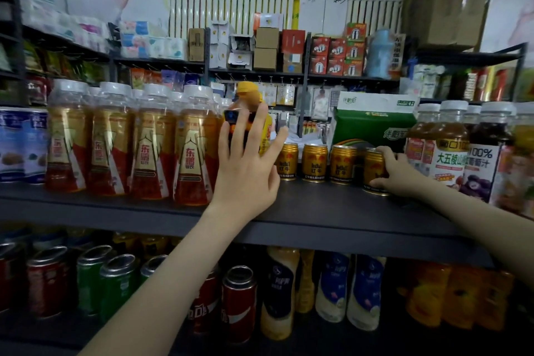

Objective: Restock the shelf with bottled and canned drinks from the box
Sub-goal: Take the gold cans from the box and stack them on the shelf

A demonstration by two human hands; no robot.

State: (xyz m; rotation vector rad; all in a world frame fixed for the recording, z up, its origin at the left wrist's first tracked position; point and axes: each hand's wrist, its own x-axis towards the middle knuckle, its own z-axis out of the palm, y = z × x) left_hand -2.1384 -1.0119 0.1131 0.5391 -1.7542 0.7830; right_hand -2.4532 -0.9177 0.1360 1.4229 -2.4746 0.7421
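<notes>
On the dark shelf (pixel 303 211) my left hand (pixel 245 165) is spread with straight fingers against an orange-capped bottle (pixel 247 101) standing right of the row of red-and-gold tea bottles (pixel 150 141). My right hand (pixel 400 173) grips a gold can (pixel 374 166) at the right end of a row of gold cans (pixel 315 162). The box is not in view.
Juice bottles (pixel 450 147) stand right of the cans, a green carton (pixel 375 121) behind them. Blue-white bottles (pixel 23 144) sit far left. The lower shelf holds red and green cans (pixel 115 283) and pale bottles (pixel 332 289). Boxes fill the back shelving.
</notes>
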